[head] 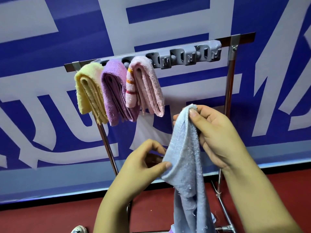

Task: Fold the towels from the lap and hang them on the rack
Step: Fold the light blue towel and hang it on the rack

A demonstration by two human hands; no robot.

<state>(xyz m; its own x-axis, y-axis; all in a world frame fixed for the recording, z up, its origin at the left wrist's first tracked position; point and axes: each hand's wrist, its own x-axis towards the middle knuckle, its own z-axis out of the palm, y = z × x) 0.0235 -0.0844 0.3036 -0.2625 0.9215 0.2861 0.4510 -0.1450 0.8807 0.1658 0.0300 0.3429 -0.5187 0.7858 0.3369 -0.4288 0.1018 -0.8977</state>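
Item in hand: pale blue terry-cloth towel (pixel 185 148), unfolded, hanging slack in front of and below the chrome tube rack with its grey plastic clip strip (pixel 188 56); its lower end drops out of view at the frame's bottom edge.
My right hand (pixel 217 133): fingers clenched on the towel's top corner, thumb pressing the cloth from the near side, just below the rack's bare right stretch.
My left hand (pixel 144 163): thumb and fingertips pinching the towel's left edge, lower down, beside the rack's left leg.
Already on the rack: folded yellow terry towel (pixel 89 93), folded purple terry towel (pixel 116 93), folded pink terry towel with orange and red stripes (pixel 144 88), side by side along the rack's left half, draped over the bar.
Free space: the rack's right half, clips unoccupied.
Handling, as I judge it: light, limp, no stiffness; it will sag wherever I am not holding it. The fuzzy pile should grip rather than slip. Frayed threads at the hem could snag on the clips.
Where to take hold: the two top corners, stretched apart, so the edges meet cleanly for a fold.
Stage, by my reckoning: fourth towel, folding not yet done.
Behind the rack: blue and white banner (pixel 50 47); red floor (pixel 42 219) beneath.
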